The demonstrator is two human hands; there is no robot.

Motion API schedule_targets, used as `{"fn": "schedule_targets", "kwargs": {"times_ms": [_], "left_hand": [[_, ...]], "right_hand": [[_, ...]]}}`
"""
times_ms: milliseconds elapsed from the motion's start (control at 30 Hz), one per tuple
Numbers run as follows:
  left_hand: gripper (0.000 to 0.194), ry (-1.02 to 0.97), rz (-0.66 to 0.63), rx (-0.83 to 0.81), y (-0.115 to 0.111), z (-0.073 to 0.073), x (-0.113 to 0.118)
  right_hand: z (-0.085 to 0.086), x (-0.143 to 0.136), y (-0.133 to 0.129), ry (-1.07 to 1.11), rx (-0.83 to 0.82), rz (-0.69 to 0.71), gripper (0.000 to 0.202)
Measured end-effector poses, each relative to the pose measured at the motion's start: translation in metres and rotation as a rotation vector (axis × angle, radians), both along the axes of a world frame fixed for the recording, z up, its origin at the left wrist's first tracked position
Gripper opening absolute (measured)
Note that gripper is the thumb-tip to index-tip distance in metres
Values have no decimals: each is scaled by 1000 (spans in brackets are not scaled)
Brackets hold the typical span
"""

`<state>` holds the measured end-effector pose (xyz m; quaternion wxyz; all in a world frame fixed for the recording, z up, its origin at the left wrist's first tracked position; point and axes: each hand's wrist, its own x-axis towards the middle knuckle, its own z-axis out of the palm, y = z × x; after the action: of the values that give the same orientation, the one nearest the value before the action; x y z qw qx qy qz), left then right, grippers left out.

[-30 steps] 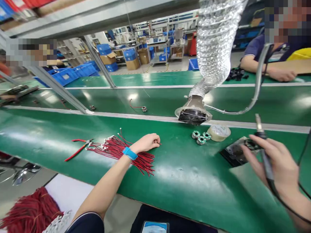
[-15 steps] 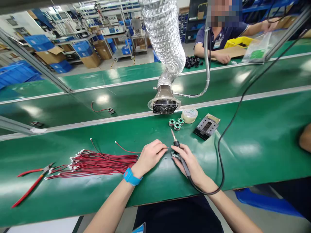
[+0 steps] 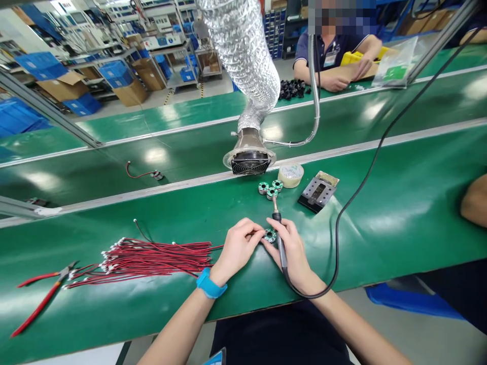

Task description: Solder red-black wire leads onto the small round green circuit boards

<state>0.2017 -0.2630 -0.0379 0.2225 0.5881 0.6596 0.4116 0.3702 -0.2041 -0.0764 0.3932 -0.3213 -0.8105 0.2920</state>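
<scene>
My right hand (image 3: 291, 248) is closed on a soldering iron (image 3: 280, 243), its tip pointing away from me toward three round green parts (image 3: 272, 192). Between my hands lies another round green board (image 3: 270, 235), close to the fingertips of both. My left hand (image 3: 240, 246), with a blue band (image 3: 210, 284) at the wrist, pinches the end of a thin wire; most of that wire is hidden by the hand. A bundle of red and black wires (image 3: 160, 258) with white connectors lies to the left of it.
Red-handled pliers (image 3: 42, 304) lie far left. A tape roll (image 3: 291, 175) and a metal block (image 3: 318, 192) sit behind my right hand. Above hangs a fan duct (image 3: 251, 157). The iron's cable (image 3: 337, 243) loops on the right. A person (image 3: 331, 61) works across the green tables.
My left hand has brought the wire end to the round board, and the fingertips of both hands are now closer together. The view has shifted slightly. The person opposite has lowered a raised hand.
</scene>
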Motion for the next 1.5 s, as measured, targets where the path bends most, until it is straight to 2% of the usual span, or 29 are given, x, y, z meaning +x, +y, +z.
{"fn": "schedule_targets", "kwargs": {"times_ms": [133, 233, 400, 500, 633, 767, 1167, 1500], "left_hand": [[15, -237, 57, -77, 4, -2, 4], [17, -281, 71, -67, 6, -3, 9], [19, -196, 118, -24, 7, -2, 29], [17, -116, 151, 5, 5, -2, 38], [15, -59, 160, 39, 3, -4, 41], [15, -34, 160, 49, 4, -6, 40], [14, 1, 150, 68, 5, -8, 40], [16, 6, 159, 39, 5, -6, 40]], "right_hand": [[0, -1, -3, 52, -19, 11, 57], [4, 6, -1, 103, -28, -15, 53], [6, 37, 0, 270, 0, -186, 24], [2, 53, -4, 356, -81, -253, 24], [-1, 58, -10, 425, -204, -205, 31], [0, 54, -9, 422, -252, -156, 30], [8, 52, -6, 403, -189, -105, 28], [-2, 55, -11, 471, -278, -202, 30]]}}
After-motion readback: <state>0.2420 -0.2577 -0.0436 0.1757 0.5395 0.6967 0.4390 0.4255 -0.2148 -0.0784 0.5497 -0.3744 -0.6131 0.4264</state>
